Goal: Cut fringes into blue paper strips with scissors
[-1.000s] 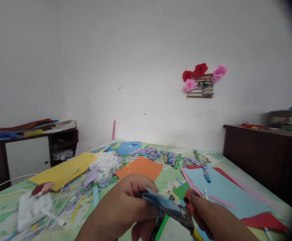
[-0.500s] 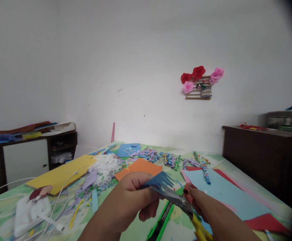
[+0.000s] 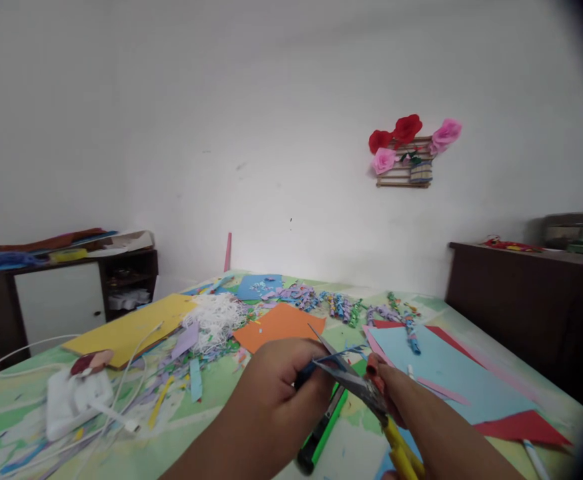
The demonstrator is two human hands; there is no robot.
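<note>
My left hand, in the middle of the lower view, pinches a piece of dark blue paper whose far edge is cut into thin strips. My right hand grips yellow-handled scissors, their blades parted around the blue paper. A small red roll, apparently paper, sits against the right thumb and forefinger above the scissors. Beneath both hands a green utility knife lies on the table, partly covered by the left hand. The right fingers are mostly hidden behind the thumb and handles.
Orange paper, yellow sheets and a heap of white string lie beyond my hands. Light blue paper is at right. Curled paper pieces line the back. A white charger with cables sits at left.
The scissors' blades have opened wider around the blue paper. My left hand has turned, so the paper shows nearly edge-on instead of its fringed face. The view has shifted slightly.
</note>
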